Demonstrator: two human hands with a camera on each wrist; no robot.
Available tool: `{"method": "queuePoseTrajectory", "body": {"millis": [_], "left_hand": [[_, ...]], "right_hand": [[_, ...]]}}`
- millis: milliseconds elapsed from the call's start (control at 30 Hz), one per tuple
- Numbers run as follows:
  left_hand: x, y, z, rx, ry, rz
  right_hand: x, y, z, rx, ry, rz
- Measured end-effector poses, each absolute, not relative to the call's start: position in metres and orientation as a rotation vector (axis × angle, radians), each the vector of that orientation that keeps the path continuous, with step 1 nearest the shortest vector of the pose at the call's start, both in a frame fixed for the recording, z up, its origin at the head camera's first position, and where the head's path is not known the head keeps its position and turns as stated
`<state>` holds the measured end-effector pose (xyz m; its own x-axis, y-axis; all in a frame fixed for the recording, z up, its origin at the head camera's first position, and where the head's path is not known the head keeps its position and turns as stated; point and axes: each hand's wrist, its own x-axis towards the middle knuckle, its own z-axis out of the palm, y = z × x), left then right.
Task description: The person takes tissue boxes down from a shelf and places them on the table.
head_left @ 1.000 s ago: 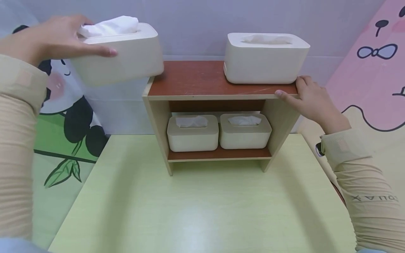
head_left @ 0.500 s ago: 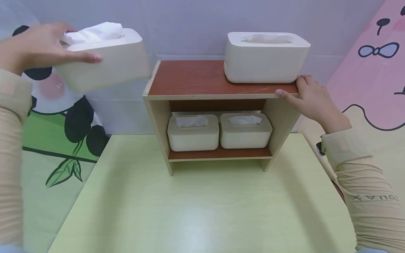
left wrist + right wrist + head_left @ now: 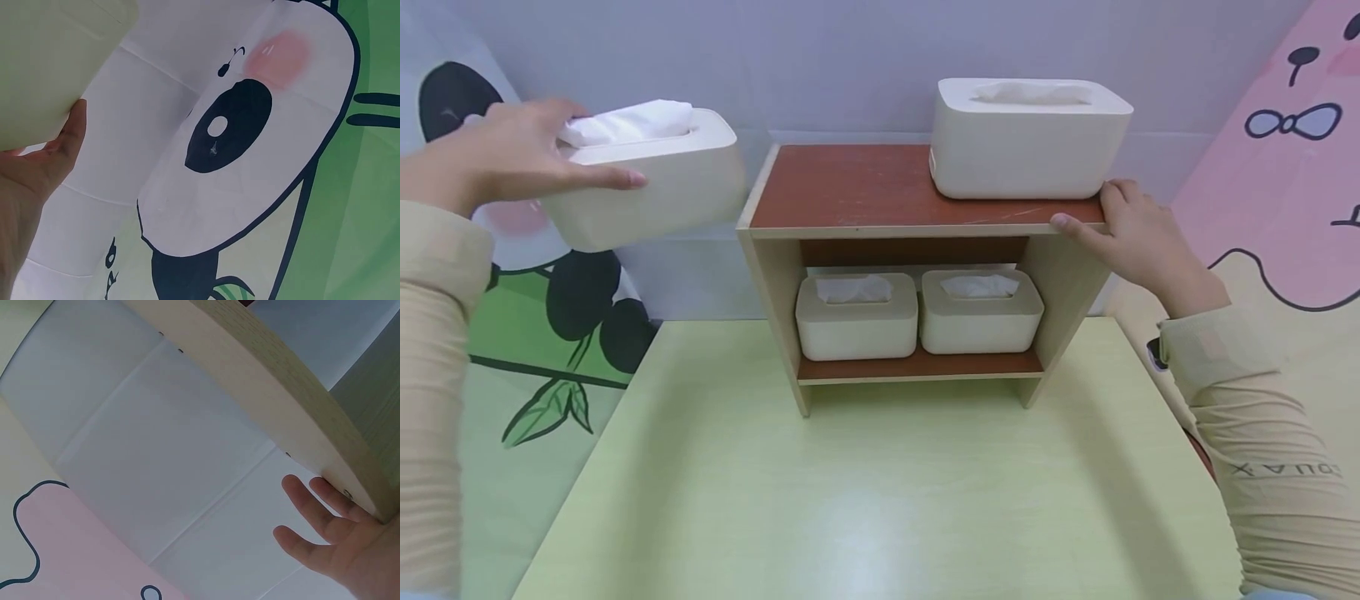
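Observation:
Off the left end of a small two-tier shelf (image 3: 842, 187), my left hand (image 3: 527, 158) holds a white tissue box (image 3: 647, 196) in the air, slightly tilted, thumb along its front face. A tissue sticks out of its top. In the left wrist view the fingers (image 3: 75, 134) lie against the pale box (image 3: 56, 69). My right hand (image 3: 1150, 237) grips the shelf's top right corner, thumb on the front edge; the right wrist view shows several fingers (image 3: 306, 503) spread beside the wooden side panel (image 3: 262, 394). Close to that hand, another tissue box (image 3: 1030, 150) sits on the shelf top.
Two more tissue boxes, a left one (image 3: 857, 325) and a right one (image 3: 981, 317), stand side by side on the lower tier. The shelf stands at the back of a pale table (image 3: 850, 483). Cartoon-printed cloths (image 3: 1277, 192) hang around it.
My left hand has carried the tissue box left, away from the shelf's left end, and then lowered it. The right hand and the other boxes stay where they were.

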<state>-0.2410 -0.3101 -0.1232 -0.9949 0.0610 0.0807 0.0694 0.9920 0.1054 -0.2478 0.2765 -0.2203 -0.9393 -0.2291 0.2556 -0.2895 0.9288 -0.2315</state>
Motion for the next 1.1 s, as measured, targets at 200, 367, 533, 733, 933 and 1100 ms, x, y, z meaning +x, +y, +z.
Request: {"method": "queuePoseTrajectory", "body": {"millis": [200, 367, 533, 733, 933, 1100], "left_hand": [[-0.242, -0.311, -0.131, -0.105, -3.074, -0.187], [-0.241, -0.313, -0.146, -0.114, -3.068, -0.170], [-0.242, -0.316, -0.164, -0.162, -3.039, -0.077], [-0.242, -0.318, -0.192, -0.208, -3.041, -0.179], [-0.241, -0.320, -0.224, -0.213, -3.036, -0.225], [-0.238, -0.323, -0.249, -0.173, -3.066, -0.247]], "right_hand": [[-0.248, 0.275, -0.217, 0.385, -2.861, 0.419], [-0.248, 0.275, -0.218, 0.388, -2.855, 0.414], [-0.248, 0.276, -0.218, 0.388, -2.856, 0.419], [-0.248, 0.276, -0.218, 0.388, -2.853, 0.402], [-0.247, 0.275, -0.218, 0.387, -2.855, 0.404], [-0.246, 0.275, -0.218, 0.388, -2.852, 0.415]]}}
